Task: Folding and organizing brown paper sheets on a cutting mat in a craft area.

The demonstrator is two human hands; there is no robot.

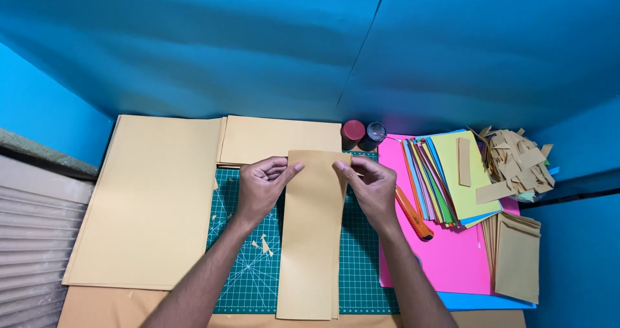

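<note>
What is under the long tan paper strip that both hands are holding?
Under the tan paper strip lies the green cutting mat, its grid showing either side. The mat beneath the strip is covered, so anything lying there cannot be seen.

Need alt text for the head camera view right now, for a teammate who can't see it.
Two bare hands, left hand and right hand, pinch the top corners of a long tan paper strip lying on a green cutting mat. Large tan sheets lie to the left; an orange utility knife, fanned coloured paper and tan offcuts sit to the right.
</note>
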